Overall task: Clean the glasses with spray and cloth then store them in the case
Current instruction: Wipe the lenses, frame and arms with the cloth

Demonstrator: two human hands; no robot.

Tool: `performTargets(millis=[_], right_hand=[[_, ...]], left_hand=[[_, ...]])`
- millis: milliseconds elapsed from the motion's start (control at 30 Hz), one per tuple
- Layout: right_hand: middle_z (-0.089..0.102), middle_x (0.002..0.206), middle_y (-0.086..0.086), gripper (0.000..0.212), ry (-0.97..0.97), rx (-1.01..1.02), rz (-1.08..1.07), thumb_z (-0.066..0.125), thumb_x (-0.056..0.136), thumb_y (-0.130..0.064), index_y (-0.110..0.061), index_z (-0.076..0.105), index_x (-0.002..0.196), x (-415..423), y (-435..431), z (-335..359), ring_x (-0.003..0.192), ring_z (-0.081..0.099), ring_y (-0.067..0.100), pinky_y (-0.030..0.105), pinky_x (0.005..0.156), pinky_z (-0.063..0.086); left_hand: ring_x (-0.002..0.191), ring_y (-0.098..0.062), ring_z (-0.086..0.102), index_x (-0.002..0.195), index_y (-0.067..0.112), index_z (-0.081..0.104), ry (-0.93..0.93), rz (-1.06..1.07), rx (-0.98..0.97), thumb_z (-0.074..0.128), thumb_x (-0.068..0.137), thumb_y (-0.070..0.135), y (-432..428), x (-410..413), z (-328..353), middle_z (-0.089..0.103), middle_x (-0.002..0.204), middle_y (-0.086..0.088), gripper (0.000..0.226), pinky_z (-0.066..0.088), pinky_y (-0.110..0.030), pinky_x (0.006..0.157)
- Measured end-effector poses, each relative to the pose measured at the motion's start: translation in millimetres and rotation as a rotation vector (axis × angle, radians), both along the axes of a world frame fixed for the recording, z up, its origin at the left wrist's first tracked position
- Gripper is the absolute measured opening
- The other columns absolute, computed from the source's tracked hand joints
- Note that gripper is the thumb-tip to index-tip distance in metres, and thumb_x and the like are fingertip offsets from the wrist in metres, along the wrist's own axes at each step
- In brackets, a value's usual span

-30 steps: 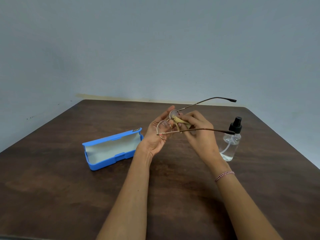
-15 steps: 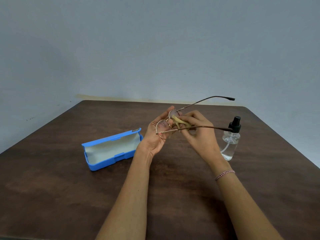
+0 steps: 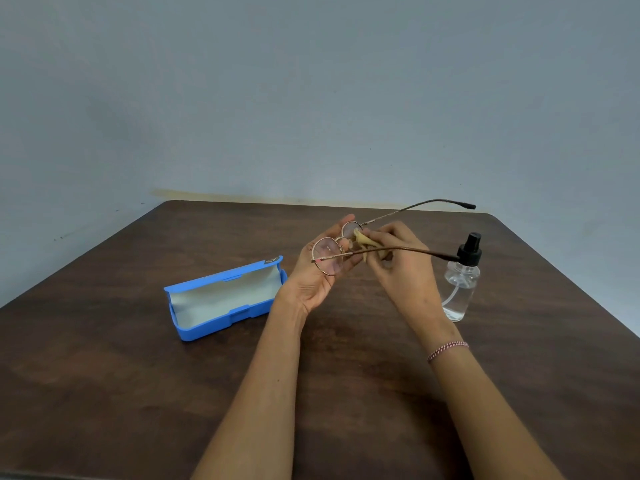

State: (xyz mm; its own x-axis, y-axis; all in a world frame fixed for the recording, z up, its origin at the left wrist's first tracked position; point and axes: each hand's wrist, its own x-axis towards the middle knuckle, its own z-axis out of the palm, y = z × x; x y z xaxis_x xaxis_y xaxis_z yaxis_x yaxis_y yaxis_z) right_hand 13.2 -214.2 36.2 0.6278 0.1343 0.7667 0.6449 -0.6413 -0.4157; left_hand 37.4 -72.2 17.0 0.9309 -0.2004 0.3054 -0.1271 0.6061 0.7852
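Note:
Thin gold-rimmed glasses (image 3: 327,259) with both temples unfolded hang above the table's middle. My left hand (image 3: 317,271) holds them at the front, fingers behind the lenses. My right hand (image 3: 398,268) pinches a small yellow cloth (image 3: 362,241) against the far lens. A clear spray bottle (image 3: 462,285) with a black pump top stands upright just right of my right hand. The blue glasses case (image 3: 225,299) lies open on the table to the left, its pale lining showing.
The dark wooden table (image 3: 104,375) runs to a grey wall (image 3: 311,98) at the back. Its right edge lies a little beyond the bottle. A bracelet (image 3: 446,349) circles my right wrist.
The glasses have tilted slightly, the near temple tip dropping toward the bottle's cap. My right fingers have shifted with the cloth on the far lens.

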Motion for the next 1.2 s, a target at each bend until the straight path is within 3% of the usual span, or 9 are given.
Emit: performTargets(millis=[100,167,267,433,567,733,900,1000,1200], right_hand=[[0.056,0.100,0.009,0.029,0.010,-0.053,-0.070,0.058,0.088,-0.001,-0.006,0.064,0.116,1,4,-2,0.093,0.053,0.018,0.024,0.080,0.045],[0.054,0.106,0.013,0.034,0.013,-0.113,-0.091,0.055,0.089,-0.001,-0.008,0.061,0.123,3,6,-4,0.098,0.050,0.019,0.022,0.083,0.040],[0.053,0.110,0.014,0.039,0.009,-0.125,-0.077,0.054,0.090,-0.002,-0.012,0.058,0.127,4,5,-5,0.097,0.044,0.012,0.016,0.085,0.035],[0.057,0.100,0.020,0.036,-0.060,-0.102,-0.120,0.057,0.083,0.005,-0.003,0.063,0.118,8,8,-6,0.091,0.056,0.033,0.027,0.075,0.044],[0.058,0.099,0.012,0.029,-0.014,-0.106,-0.109,0.057,0.088,-0.002,-0.003,0.063,0.117,9,5,-6,0.094,0.055,0.027,0.026,0.078,0.046],[0.058,0.090,0.010,0.031,-0.052,-0.125,-0.033,0.067,0.079,0.002,-0.002,0.066,0.109,3,5,-7,0.083,0.057,0.025,0.034,0.073,0.052],[0.063,0.101,0.004,0.026,-0.081,-0.010,-0.001,0.062,0.086,-0.005,-0.010,0.064,0.112,-4,6,0,0.093,0.059,0.020,0.030,0.078,0.050],[0.062,0.094,0.005,0.021,-0.112,0.062,-0.048,0.062,0.086,-0.004,-0.008,0.067,0.105,-3,4,1,0.087,0.059,0.018,0.025,0.073,0.049],[0.061,0.091,0.007,0.018,-0.030,0.003,-0.117,0.065,0.084,-0.004,-0.004,0.069,0.102,2,3,-2,0.081,0.058,0.017,0.021,0.071,0.044]], left_hand=[[0.096,-0.017,0.066,0.103,0.010,0.067,-0.010,-0.030,0.062,0.061,0.077,0.006,-1,0,-2,0.063,0.120,-0.009,0.027,0.057,-0.029,0.079],[0.099,-0.020,0.064,0.106,0.022,0.071,-0.017,-0.035,0.077,0.059,0.080,0.005,-1,-1,-2,0.066,0.112,-0.007,0.034,0.055,-0.032,0.086],[0.100,-0.022,0.063,0.108,0.023,0.071,-0.024,-0.025,0.056,0.060,0.080,0.005,-1,-4,0,0.063,0.114,-0.012,0.035,0.056,-0.032,0.086],[0.098,-0.019,0.064,0.102,0.021,0.073,-0.030,-0.007,0.041,0.059,0.078,0.000,-3,-7,4,0.069,0.107,-0.006,0.034,0.056,-0.029,0.082],[0.098,-0.028,0.056,0.104,0.017,0.070,0.004,0.026,0.032,0.058,0.081,-0.001,-3,-7,5,0.061,0.106,-0.017,0.032,0.057,-0.029,0.079],[0.092,-0.018,0.068,0.109,0.014,0.064,-0.006,0.070,-0.003,0.052,0.088,-0.001,1,-3,5,0.070,0.105,-0.009,0.029,0.057,-0.026,0.077],[0.093,-0.019,0.063,0.105,0.020,0.070,-0.007,0.012,0.064,0.062,0.074,0.008,-4,-2,-1,0.066,0.104,-0.008,0.034,0.056,-0.031,0.081],[0.092,-0.023,0.059,0.113,0.013,0.063,0.041,-0.033,0.074,0.058,0.081,0.000,-6,-2,-1,0.058,0.105,-0.018,0.035,0.058,-0.030,0.073],[0.092,-0.020,0.065,0.108,0.016,0.068,-0.002,0.021,0.111,0.050,0.089,-0.007,-4,-3,2,0.070,0.102,-0.006,0.034,0.058,-0.030,0.076]])
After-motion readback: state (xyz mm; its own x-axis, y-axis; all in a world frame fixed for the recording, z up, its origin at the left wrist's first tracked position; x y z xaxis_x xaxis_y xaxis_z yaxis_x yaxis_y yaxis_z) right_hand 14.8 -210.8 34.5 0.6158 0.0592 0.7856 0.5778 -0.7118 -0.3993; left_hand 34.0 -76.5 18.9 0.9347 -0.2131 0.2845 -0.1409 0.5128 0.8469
